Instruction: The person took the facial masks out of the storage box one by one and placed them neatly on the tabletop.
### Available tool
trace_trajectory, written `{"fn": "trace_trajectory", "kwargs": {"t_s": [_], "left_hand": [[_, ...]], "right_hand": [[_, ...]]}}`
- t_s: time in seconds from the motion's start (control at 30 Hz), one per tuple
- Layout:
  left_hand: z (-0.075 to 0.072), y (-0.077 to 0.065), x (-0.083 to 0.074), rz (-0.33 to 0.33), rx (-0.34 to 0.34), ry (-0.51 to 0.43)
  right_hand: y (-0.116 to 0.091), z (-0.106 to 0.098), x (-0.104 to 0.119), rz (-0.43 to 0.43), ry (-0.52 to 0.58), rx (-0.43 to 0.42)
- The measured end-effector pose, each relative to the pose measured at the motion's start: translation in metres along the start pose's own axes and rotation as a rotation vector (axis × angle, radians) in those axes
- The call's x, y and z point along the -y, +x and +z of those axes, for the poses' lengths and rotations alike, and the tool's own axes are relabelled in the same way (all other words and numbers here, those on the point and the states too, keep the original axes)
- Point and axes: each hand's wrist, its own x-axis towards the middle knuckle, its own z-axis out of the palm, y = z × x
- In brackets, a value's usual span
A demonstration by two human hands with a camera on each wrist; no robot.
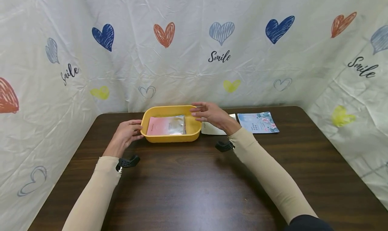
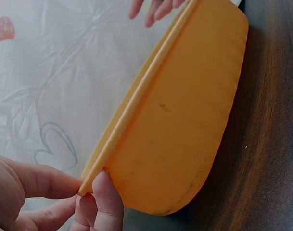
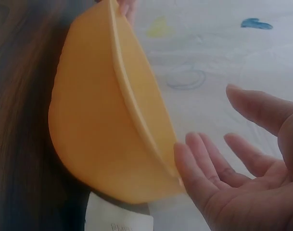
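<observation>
A yellow plastic tray (image 1: 171, 139) with rounded ends stands near the back of the table. Inside it lies a pink and silver flat sachet (image 1: 162, 125), with the edges of others showing under its right side. My left hand (image 1: 125, 134) pinches the tray's rim at the left end; in the left wrist view the thumb (image 2: 108, 197) is on the outer side. At the opposite end hovers my right hand (image 1: 213, 115), its fingers spread and holding nothing. In the right wrist view its fingertips (image 3: 181, 151) are close to the rim; contact is hard to tell.
Right of the tray lies a whitish sachet (image 1: 212, 129), partly covered by my right hand and wrist. A blue floral sachet (image 1: 257, 122) lies farther right. The dark wooden table (image 1: 188, 183) meets a white heart-print cloth (image 1: 188, 65) behind and at both sides.
</observation>
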Motion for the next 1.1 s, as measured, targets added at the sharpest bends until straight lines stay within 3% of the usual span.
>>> {"fn": "trace_trajectory", "kwargs": {"t_s": [0.7,1.1], "left_hand": [[-0.001,0.002,0.002,0.003,-0.019,0.007],[0.000,-0.003,0.000,-0.007,-0.012,0.005]], "right_hand": [[0.038,0.038,-0.012,0.044,-0.083,0.029],[0.051,0.056,-0.019,0.100,-0.132,-0.037]]}}
